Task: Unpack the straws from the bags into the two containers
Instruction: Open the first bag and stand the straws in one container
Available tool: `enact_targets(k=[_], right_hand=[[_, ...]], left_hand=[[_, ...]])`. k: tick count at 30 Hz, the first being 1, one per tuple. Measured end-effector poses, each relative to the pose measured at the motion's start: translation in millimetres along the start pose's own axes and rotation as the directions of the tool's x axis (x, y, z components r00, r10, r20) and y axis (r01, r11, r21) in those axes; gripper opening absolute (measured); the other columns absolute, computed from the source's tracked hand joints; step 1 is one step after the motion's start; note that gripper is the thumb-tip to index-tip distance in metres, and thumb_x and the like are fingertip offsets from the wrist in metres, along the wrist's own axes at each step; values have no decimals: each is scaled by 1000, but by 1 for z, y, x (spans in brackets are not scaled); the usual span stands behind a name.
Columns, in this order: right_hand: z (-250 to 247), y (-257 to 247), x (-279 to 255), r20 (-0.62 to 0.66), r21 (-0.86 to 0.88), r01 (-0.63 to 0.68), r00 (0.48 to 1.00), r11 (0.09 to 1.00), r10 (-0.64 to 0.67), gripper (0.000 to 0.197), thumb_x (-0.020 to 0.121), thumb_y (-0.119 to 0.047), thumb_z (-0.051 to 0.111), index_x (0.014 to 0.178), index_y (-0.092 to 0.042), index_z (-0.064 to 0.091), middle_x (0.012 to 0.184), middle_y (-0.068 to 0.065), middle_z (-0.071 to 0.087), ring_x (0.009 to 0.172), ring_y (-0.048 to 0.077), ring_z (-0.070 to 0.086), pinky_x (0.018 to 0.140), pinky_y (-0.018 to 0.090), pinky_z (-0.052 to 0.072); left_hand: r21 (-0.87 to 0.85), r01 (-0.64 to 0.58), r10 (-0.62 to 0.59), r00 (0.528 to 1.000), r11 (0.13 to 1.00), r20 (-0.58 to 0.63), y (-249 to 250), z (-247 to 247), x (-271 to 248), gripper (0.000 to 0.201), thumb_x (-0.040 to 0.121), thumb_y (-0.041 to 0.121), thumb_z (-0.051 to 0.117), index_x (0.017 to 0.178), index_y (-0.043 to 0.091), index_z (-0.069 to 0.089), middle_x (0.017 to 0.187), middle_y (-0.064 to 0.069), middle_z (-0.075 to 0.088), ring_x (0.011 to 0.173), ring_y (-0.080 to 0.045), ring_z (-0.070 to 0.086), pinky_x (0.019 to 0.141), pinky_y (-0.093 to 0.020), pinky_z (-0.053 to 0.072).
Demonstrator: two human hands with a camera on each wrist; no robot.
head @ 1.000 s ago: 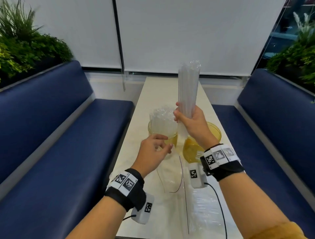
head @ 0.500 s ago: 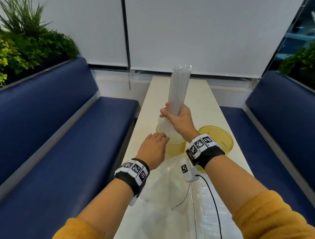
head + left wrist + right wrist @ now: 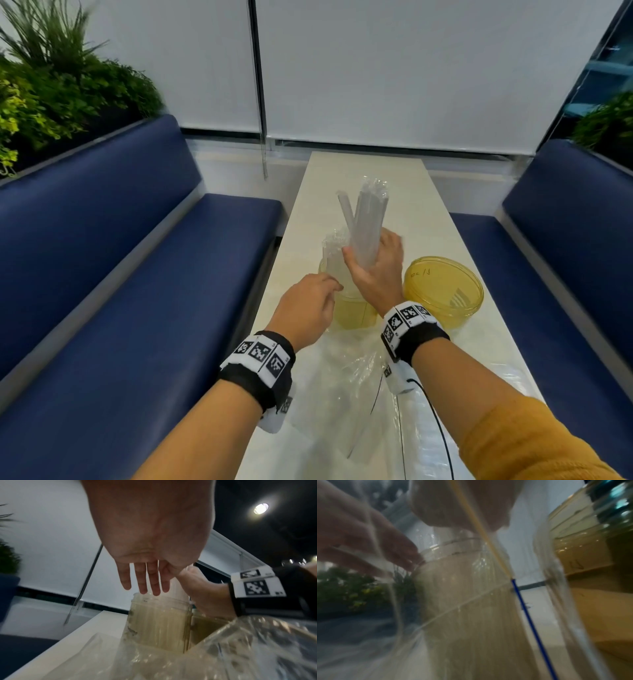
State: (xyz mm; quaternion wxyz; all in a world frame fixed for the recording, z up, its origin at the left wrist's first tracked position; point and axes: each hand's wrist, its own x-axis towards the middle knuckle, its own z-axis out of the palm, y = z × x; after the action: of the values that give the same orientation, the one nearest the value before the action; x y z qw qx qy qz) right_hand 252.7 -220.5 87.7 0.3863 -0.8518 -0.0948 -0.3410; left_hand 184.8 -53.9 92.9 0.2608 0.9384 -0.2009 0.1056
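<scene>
The bundle of clear plastic straws (image 3: 368, 224) stands upright, its foot in the tall yellowish clear jar (image 3: 352, 310) at mid-desk, likely to drop in neatly. The right hand (image 3: 376, 270) clamps it; the left hand (image 3: 308, 305), fingers straight, guards the rim. The wide yellow tub (image 3: 445, 294) waits beside.

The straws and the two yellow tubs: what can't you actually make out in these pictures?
- Head view: the left container mouth is hidden by the right hand and its straw bundle, so whether straws have gone in is unclear.
- Head view: writing inside the right container is too small to read.
- Right wrist view: a clear bag blurs everything.
- Left wrist view: the left hand hides the straws.
</scene>
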Motion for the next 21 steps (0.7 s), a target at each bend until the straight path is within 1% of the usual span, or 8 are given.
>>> enact_targets(k=[3, 4, 6, 9, 11, 13, 17, 21], right_hand=[[-2, -4, 0, 12, 74, -33, 999, 997, 32, 44, 86, -45, 73, 117, -19, 57, 106, -5, 56, 106, 18, 48, 92, 51, 47], [-4, -6, 0, 5, 40, 10, 1000, 999, -10, 43, 86, -44, 73, 118, -21, 56, 107, -2, 58, 106, 18, 47, 93, 51, 46], [-4, -7, 1, 13, 2, 69, 998, 998, -69, 42, 87, -44, 72, 119, -29, 50, 109, 3, 59, 107, 18, 45, 97, 54, 43], [1, -1, 3, 92, 15, 60, 994, 998, -61, 56, 90, -57, 60, 133, -23, 48, 122, 5, 57, 118, 22, 46, 105, 56, 36], [4, 2, 4, 158, 22, 37, 987, 999, -40, 65, 92, -62, 54, 142, -22, 45, 133, 2, 54, 129, 22, 44, 112, 55, 29], [2, 3, 7, 181, 35, 29, 983, 999, -35, 64, 92, -64, 51, 141, -23, 45, 133, -2, 54, 131, 19, 43, 114, 57, 25], [-2, 3, 8, 177, -28, 57, 983, 998, -51, 64, 86, -71, 51, 123, -20, 59, 120, -4, 58, 119, 20, 47, 106, 53, 35], [-8, 5, 9, 213, -83, 65, 976, 994, -46, 83, 72, -81, 61, 126, -19, 58, 130, -5, 52, 125, 18, 42, 104, 43, 39]], left_hand=[[-266, 103, -181, 941, 958, -287, 18, -22, 9, 15, 102, 26, 45, 103, 25, 61, 99, 13, 63, 85, -5, 60, 78, -34, 52], [-309, 58, -185, 896, 949, -403, 27, -32, 15, 13, 101, 31, 49, 108, 23, 57, 103, 12, 60, 88, -5, 59, 78, -33, 52], [-307, -113, -73, 841, 945, -536, 44, -54, 31, 41, 96, 41, 60, 128, 18, 49, 125, 6, 52, 110, -9, 54, 94, -30, 49], [-300, -254, 101, 891, 919, -443, 60, -75, 66, 92, 79, 50, 79, 150, 19, 30, 150, 0, 37, 138, -14, 40, 115, -31, 36], [-347, -208, 99, 947, 915, -306, 65, -78, 85, 105, 71, 49, 86, 154, 29, 24, 151, 3, 40, 137, -10, 41, 114, -33, 35], [-338, -174, 80, 958, 925, -276, 65, -73, 98, 91, 70, 42, 88, 145, 32, 37, 136, 5, 53, 123, -7, 50, 108, -34, 41], [-303, -170, 36, 916, 938, -400, 58, -60, 111, 36, 79, 17, 76, 110, 17, 60, 109, 3, 63, 102, -15, 58, 94, -40, 50], [-218, -190, 84, 904, 957, -418, 51, -60, 121, 21, 84, 12, 71, 102, 14, 60, 104, 4, 60, 92, -9, 54, 84, -17, 44]])
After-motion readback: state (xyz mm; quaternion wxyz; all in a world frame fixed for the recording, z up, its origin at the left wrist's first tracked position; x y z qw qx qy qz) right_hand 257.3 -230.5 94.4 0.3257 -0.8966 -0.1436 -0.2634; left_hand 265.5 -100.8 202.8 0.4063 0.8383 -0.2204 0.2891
